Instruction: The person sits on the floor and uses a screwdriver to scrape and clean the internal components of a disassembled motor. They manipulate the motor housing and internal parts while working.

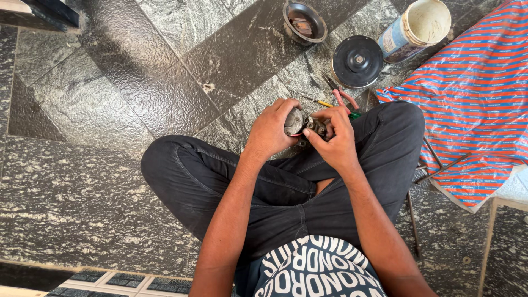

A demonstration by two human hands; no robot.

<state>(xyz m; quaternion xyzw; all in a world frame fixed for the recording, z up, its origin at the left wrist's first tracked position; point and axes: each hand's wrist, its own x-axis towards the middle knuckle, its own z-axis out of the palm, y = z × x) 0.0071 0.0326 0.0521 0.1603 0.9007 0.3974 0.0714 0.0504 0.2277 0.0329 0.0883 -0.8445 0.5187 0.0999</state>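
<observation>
1. Two hands on one part: left hand (270, 127) and right hand (336, 140) both grip a small grey metal motor assembly (303, 124), held over the crossed legs in dark trousers (231, 181).
2. Left hand fingers curled shut round the round end cap of the assembly, thumb side toward the body.
3. Right hand fingers (313, 135) closed on the other end, fingertips pinching the small cylindrical bits sticking out there. A red wire or ring shows at the underside of the part; can't tell which.
4. Assembly sits between the two hands, just above the knees, off the floor.
5. Floor (110, 82) is dark speckled stone tile in diagonal bands.
6. Just beyond the hands, on the floor: pliers with pink-red handles (342, 94) and a thin screwdriver with a yellow handle (319, 102), partly hidden by the right hand.
7. Further out: black round cover with a centre hub (357, 60), lying flat; a metal bowl-shaped housing (304, 22) with a small part inside; a white plastic tub (415, 30) tipped on its side, mouth up toward the camera.
8. Right side: red-and-blue striped sheet (473, 99) spread over something, touching the tub's area.
</observation>
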